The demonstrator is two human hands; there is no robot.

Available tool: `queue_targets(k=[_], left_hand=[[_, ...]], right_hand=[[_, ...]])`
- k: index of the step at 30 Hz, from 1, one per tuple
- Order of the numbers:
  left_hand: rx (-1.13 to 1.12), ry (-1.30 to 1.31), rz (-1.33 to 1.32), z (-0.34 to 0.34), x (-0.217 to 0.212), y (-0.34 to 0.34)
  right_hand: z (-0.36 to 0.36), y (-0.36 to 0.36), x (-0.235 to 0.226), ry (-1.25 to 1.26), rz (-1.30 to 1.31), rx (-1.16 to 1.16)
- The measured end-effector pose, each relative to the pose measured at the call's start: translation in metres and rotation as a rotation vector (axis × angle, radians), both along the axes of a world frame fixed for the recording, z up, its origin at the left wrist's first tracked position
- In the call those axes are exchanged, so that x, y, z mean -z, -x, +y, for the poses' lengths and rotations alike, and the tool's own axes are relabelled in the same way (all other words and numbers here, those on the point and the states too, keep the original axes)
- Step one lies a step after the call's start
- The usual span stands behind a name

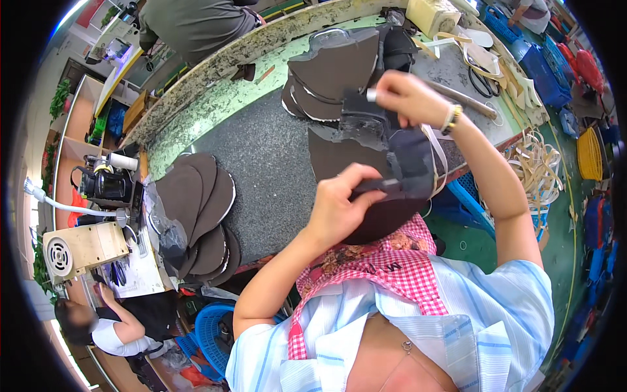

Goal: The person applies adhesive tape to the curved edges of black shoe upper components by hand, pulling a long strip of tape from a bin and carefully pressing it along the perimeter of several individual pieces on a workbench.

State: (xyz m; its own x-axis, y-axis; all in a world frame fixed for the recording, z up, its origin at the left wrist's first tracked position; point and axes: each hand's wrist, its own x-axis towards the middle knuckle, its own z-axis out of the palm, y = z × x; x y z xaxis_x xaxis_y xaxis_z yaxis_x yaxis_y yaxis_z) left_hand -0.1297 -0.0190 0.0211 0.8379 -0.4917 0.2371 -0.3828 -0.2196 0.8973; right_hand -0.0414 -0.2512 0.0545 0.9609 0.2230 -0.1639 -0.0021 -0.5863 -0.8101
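Observation:
A dark brown curved flat piece (pixel 343 153) with black shiny backing lies at the table edge in front of me. My left hand (pixel 346 202) is closed in a pinch on the black folded edge of this piece, near its lower side. Over its upper right side, my right hand (pixel 415 98) has its fingers curled together beside the black flap (pixel 362 108). A small white bit shows at its fingertips; I cannot make out whether it is held or wrapped on a finger. Similar brown pieces (pixel 333 68) with white edges lie stacked just beyond.
More stacked brown pieces (pixel 209 189) lie at the left of the grey tabletop (pixel 261 144). Scissors (pixel 482 81) and a wooden-handled tool (pixel 460 99) lie at the right. A blue basket (pixel 212 333) stands lower left. Other people sit beyond the table and at left.

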Motion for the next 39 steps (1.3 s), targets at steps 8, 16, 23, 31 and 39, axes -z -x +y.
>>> queue_targets(k=[8,16,23,31,39], left_hand=[[-0.03,0.077,0.494,0.013,0.037,-0.031],[0.238,0.003,0.599,0.041,0.048,-0.047],[0.208,0.03,0.456,0.035,0.041,-0.045],[0.138,0.034,0.469,0.036,0.046,-0.041],[0.07,0.065,0.637,0.023,0.041,-0.037]], right_hand=[[0.04,0.071,0.041,-0.019,-0.415,-0.302],[0.062,0.059,0.029,0.016,-0.107,-0.264],[0.067,0.058,0.03,0.12,-0.142,-0.185],[0.027,0.072,0.034,-0.129,0.129,0.036],[0.027,0.061,0.038,-0.039,0.083,0.055]])
